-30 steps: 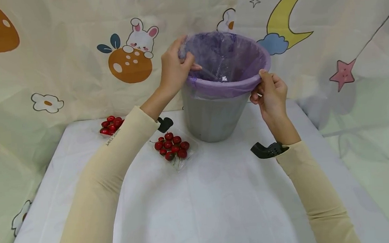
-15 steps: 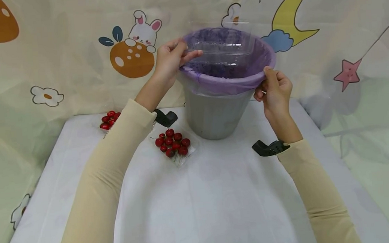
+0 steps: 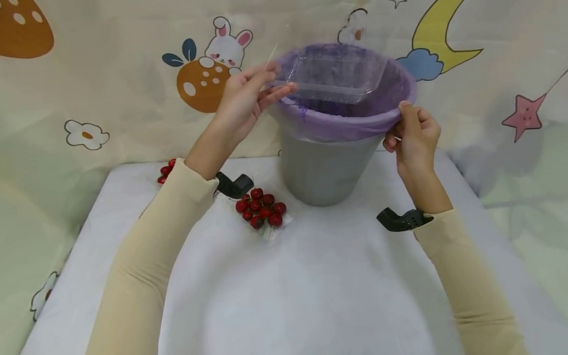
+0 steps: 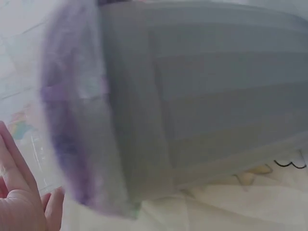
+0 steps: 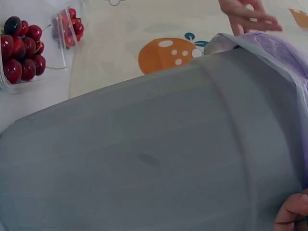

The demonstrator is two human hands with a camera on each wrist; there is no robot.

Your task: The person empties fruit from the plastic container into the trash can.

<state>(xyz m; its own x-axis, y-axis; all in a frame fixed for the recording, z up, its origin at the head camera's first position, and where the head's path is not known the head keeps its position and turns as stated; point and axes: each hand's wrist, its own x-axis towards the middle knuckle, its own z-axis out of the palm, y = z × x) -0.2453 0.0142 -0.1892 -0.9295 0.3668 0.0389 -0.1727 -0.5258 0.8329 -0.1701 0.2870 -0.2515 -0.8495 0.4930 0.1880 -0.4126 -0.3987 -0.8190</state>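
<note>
A clear plastic box (image 3: 331, 78) hangs over the mouth of a grey trash can (image 3: 320, 169). My left hand (image 3: 241, 103) pinches the box at its left end, beside the can's rim. A purple trash bag (image 3: 345, 128) lines the can and folds down over its rim. On the right side my right hand (image 3: 417, 138) grips the rim and bag, thumb on top and fingers underneath. Blurred in the left wrist view, the bag's edge (image 4: 77, 106) stands close to my left fingers (image 4: 14, 163). Most of my right hand lies outside the right wrist view.
Dark red cherries (image 3: 264, 207) sit in a clear tray on the white table (image 3: 292, 298), left of the can. Farther left, more cherries (image 3: 166, 170) are partly covered by my left sleeve (image 3: 154, 230). A patterned cloth (image 3: 129, 89) hangs behind.
The left hand has drawn the clear box up out of the can's mouth and shifted slightly left relative to the can. The right hand keeps its grip on the rim.
</note>
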